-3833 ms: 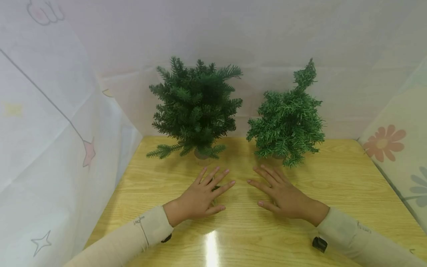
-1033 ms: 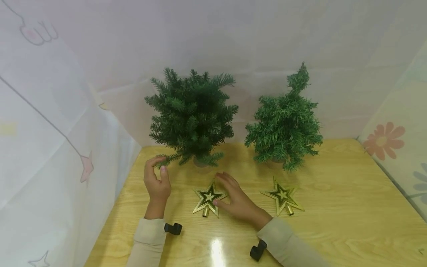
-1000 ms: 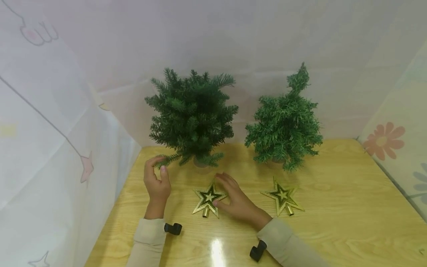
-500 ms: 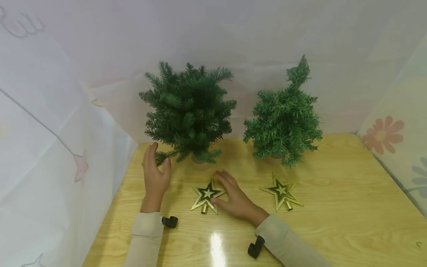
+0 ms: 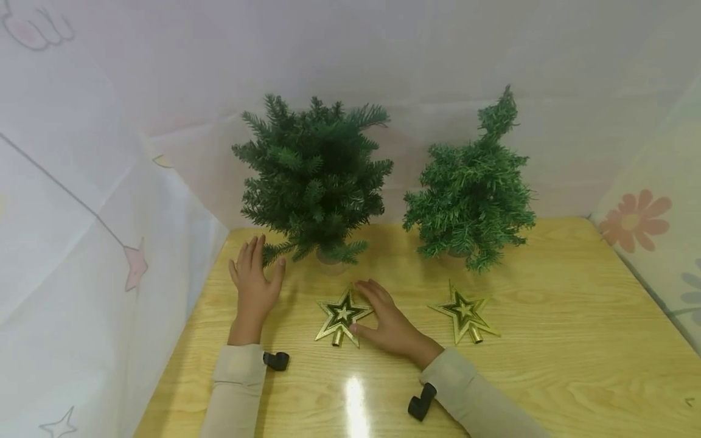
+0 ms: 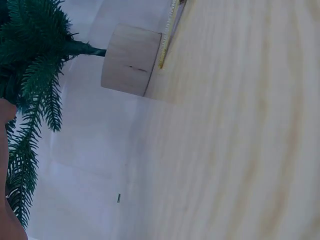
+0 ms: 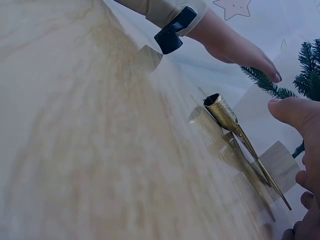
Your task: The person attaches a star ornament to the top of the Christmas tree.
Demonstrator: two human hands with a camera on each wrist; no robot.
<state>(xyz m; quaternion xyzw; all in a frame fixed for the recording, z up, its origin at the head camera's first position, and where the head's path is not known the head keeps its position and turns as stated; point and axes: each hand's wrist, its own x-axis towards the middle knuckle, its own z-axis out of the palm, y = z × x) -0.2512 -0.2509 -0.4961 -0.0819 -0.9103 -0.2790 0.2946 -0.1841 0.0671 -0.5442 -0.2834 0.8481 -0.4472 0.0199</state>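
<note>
The person's left hand, fingers straight and thumb apart, gripping nothing, is raised beside a low branch of the big tree; from my remote seat I cannot tell whether it touches the needles. The right hand, loosely curved and holding nothing, is at the right side of the left star. My head view sets its thumb over the star's edge, and my right wrist view shows that thumb clear above the gold; whether the other fingers touch, I cannot tell.

The left star lies on the wood-grain table in front of the big tree, its socket toward the person. I see the right star lying well apart from it, in front of the small tree. Both trees stand upright near the table's far edge, before a pale backdrop with a red flower at right. My left wrist view catches the big tree's wooden base. A black mount sits at the right cuff.
</note>
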